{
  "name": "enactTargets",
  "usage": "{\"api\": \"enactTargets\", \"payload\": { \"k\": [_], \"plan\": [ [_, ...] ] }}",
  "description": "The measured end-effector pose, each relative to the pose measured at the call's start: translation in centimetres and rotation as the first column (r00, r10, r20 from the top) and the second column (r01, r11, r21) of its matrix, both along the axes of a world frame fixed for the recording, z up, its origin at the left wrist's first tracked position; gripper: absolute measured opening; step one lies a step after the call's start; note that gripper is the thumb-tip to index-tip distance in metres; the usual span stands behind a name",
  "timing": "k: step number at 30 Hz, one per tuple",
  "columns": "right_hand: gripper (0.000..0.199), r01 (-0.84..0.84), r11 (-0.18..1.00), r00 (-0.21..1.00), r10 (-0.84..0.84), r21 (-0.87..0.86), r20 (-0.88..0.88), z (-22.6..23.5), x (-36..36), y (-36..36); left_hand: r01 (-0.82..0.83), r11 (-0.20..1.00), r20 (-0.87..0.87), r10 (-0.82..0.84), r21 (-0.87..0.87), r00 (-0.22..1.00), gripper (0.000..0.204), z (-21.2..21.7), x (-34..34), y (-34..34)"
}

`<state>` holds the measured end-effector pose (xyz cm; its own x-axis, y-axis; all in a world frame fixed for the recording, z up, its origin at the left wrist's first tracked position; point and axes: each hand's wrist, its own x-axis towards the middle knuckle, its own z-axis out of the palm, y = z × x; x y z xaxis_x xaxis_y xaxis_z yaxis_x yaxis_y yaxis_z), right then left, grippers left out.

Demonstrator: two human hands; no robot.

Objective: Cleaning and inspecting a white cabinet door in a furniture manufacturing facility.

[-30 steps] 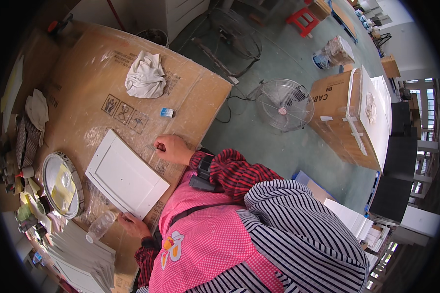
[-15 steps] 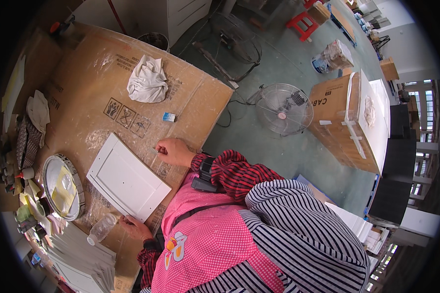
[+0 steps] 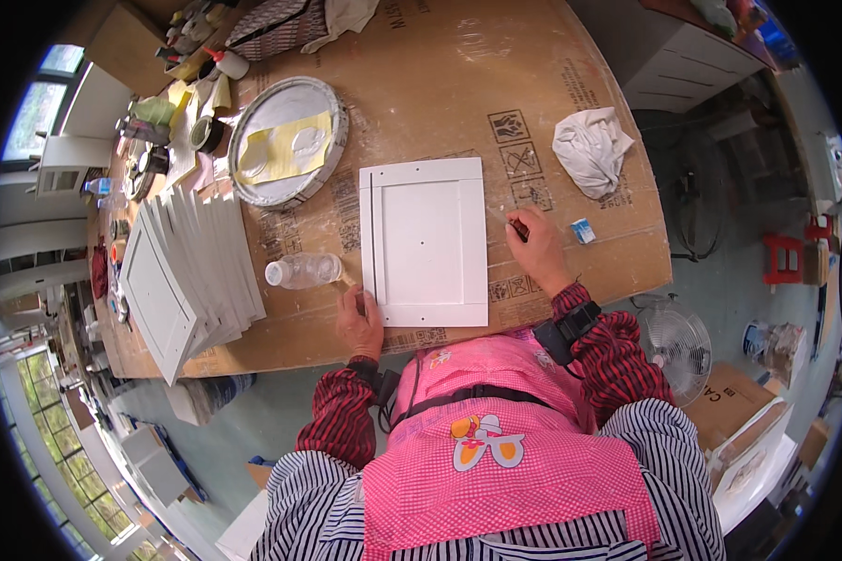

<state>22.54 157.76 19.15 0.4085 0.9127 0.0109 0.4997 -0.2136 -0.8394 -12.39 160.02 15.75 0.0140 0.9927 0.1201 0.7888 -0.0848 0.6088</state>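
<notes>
Panel (image 3: 430,210), white, rectangular, with a raised frame round a recessed field: lying flat on the cardboard-covered table (image 3: 430,103), between the two hands, its short lower side close to the table's near edge.

Hands, two, bare, apart from one another; I view both from above through the head camera.

Left hand (image 3: 359,321): at the panel's lower left corner, back upward, fingers bent and pointing away from the body, fingertips at the panel's long edge. I cannot tell whether they grip or merely rest there. Forearm nearly upright in my view, in a red-and-black striped sleeve (image 3: 337,416).

Right hand (image 3: 539,248): to the right of the panel, clear of it, wrist angled inward, fingers curled into a pinch about a small dark object (image 3: 517,230), whose kind I cannot make out. Forearm slanting up and leftward; black device (image 3: 571,331) strapped at the wrist.

Clear bottle (image 3: 304,270), one, on its side, just beyond the left hand, cap pointing left.

Round white tray (image 3: 292,96), one, left of the panel's far end, bearing a yellow sheet (image 3: 281,154).

White panels (image 3: 164,285), several, fanned in a stack at far left.

Cloth (image 3: 592,151), whitish, crumpled, beyond the right hand.

Packet (image 3: 583,231), small, blue and white, just right of that hand.
</notes>
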Motion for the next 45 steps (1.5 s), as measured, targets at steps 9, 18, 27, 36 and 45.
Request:
{"api": "enactTargets", "payload": {
  "k": [9,18,27,36,45],
  "plan": [
    [0.017,-0.387,0.914,0.849,0.301,0.122,0.434,0.3,-0.1,10.3,-0.22,0.975,0.03,0.22,0.003,0.975,0.022,-0.3,1.4,-0.1],
    [0.021,-0.804,0.594,0.542,0.725,0.014,0.425,0.9,-2.7,2.5,-0.173,0.984,-0.029,0.174,0.036,0.984,0.03,0.3,1.7,-0.2],
    [0.027,-0.759,0.651,0.599,0.687,0.018,0.412,0.4,-2.5,3.1,-0.182,0.982,-0.026,0.183,0.052,0.983,0.031,0.1,1.7,0.0],
    [0.029,-0.676,0.736,0.706,0.658,-0.026,0.262,0.9,-2.0,3.9,-0.207,0.977,-0.015,0.208,0.048,0.978,0.028,-0.2,1.6,-0.1],
    [0.034,-0.657,0.752,0.736,0.655,-0.052,0.172,0.7,-2.2,2.0,-0.202,0.978,-0.024,0.204,0.046,0.979,0.03,0.0,1.7,0.1]
  ]
}}
